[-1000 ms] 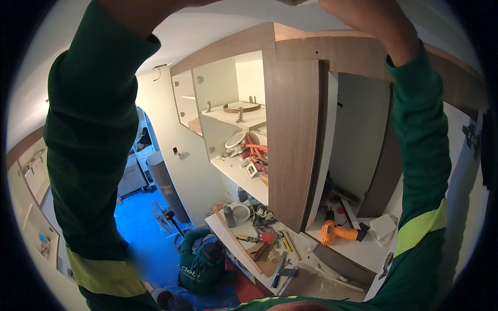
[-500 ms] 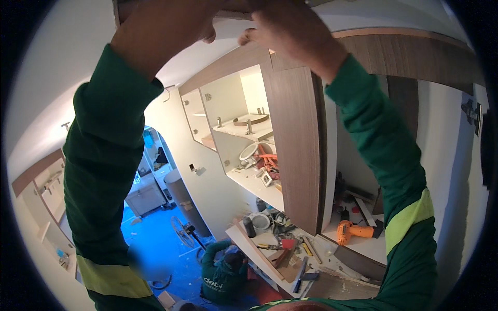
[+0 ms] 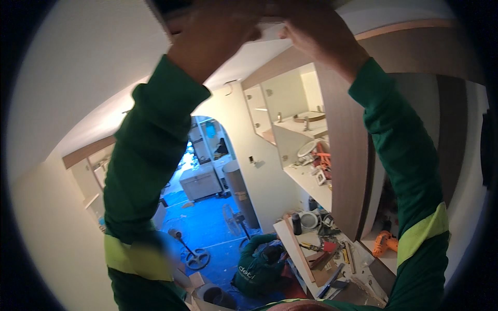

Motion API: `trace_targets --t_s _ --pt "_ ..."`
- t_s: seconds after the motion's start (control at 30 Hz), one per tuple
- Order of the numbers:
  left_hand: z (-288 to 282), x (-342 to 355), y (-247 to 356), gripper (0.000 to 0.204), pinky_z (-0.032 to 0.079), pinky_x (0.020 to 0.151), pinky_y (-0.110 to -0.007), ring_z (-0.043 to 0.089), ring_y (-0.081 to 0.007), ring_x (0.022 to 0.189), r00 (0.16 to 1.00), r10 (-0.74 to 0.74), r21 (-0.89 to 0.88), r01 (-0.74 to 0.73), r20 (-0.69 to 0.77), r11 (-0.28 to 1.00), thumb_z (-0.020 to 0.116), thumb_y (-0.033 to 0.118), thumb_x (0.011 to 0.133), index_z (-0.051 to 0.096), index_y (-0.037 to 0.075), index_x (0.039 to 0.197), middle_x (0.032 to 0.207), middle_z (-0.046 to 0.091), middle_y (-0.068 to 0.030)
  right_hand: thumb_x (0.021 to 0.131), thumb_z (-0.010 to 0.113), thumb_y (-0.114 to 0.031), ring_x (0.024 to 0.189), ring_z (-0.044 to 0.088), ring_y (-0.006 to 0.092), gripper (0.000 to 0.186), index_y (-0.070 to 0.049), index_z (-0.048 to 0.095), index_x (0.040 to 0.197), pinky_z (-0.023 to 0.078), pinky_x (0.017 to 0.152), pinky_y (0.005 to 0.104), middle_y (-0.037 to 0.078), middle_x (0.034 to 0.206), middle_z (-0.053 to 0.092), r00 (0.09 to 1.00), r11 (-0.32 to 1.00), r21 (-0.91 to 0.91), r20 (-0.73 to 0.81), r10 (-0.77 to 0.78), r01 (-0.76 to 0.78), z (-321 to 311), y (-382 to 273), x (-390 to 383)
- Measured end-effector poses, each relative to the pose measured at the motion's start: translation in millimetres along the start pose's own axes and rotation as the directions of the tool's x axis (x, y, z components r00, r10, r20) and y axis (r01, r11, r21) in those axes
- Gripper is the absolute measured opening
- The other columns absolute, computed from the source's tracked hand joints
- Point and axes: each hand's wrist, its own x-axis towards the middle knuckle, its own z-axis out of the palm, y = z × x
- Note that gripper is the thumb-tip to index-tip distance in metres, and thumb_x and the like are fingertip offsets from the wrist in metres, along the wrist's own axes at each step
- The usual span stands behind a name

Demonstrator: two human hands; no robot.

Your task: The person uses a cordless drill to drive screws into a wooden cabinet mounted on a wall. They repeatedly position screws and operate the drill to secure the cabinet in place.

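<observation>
Both my arms, in green sleeves with yellow bands, reach overhead. My left hand [image 3: 212, 36] is closed on the edge of a flat panel [image 3: 270, 28] up against the white ceiling, and a dark edge of it shows above my knuckles. My right hand [image 3: 317, 37] grips the same panel just to the right, fingers curled over its pale underside. The two hands nearly touch. Most of the panel is cut off by the top of the picture.
A tall brown cabinet [image 3: 353, 155] stands right beside me, next to white shelves [image 3: 306, 179] holding tools. Far below are a cluttered worktop [image 3: 321, 254], an orange drill [image 3: 384, 242], a crouching person in green [image 3: 259, 267], a fan stand [image 3: 233, 220] and blue floor covering [image 3: 207, 228].
My hands have come into view and closed in together on the panel. The view has swung left, showing more of the arched doorway and blue floor.
</observation>
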Motion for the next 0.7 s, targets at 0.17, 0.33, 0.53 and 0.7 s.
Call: trace_targets --t_s 0.17,0.33,0.53,0.7 --pt "-1.7 8.9 14.1 0.047 0.055 0.079 -0.044 0.069 -0.0314 0.092 0.961 -0.189 -0.221 0.143 -0.204 0.965 0.08 0.034 0.08 0.07 0.002 0.113 0.112 0.07 -0.0154 0.089 0.065 -0.006 0.094 0.067 0.0372 0.036 0.012 0.054 0.118 0.054 0.083 0.0465 0.027 0.098 0.065 0.991 0.99 -0.128 -0.11 -0.08 0.065 -0.9 -4.6 0.0" --pt "-22.8 13.6 6.4 0.033 0.057 0.078 -0.044 0.072 -0.033 0.089 0.989 -0.132 -0.091 0.137 0.062 0.986 0.07 0.031 0.088 0.074 0.006 0.109 0.098 0.073 -0.0143 0.088 0.068 -0.006 0.082 0.068 0.0353 0.04 0.013 0.053 0.12 0.055 0.075 0.0453 0.024 0.096 0.065 0.985 0.991 -0.081 -0.127 -0.117 0.107 -1.7 2.3 0.2" --pt "-35.8 13.3 6.5 0.048 0.053 0.097 -0.044 0.069 -0.034 0.105 0.794 -0.421 0.103 0.421 0.438 0.901 0.076 0.036 0.087 0.069 0.002 0.121 0.114 0.072 -0.0179 0.086 0.07 -0.005 0.078 0.069 0.0331 0.041 0.015 0.054 0.118 0.058 0.071 0.0423 0.024 0.094 0.065 0.984 0.955 -0.274 -0.106 -0.145 0.111 4.2 3.3 -8.3" --pt "-33.0 4.6 -14.9 0.05 0.052 0.094 -0.042 0.064 -0.0345 0.108 0.817 -0.23 -0.104 0.332 0.529 0.938 0.08 0.03 0.083 0.067 0.002 0.122 0.112 0.069 -0.0175 0.086 0.069 -0.005 0.08 0.071 0.0338 0.04 0.014 0.056 0.118 0.06 0.072 0.0413 0.024 0.095 0.067 0.977 0.975 -0.19 -0.155 -0.146 0.115 -1.2 5.8 -6.3"
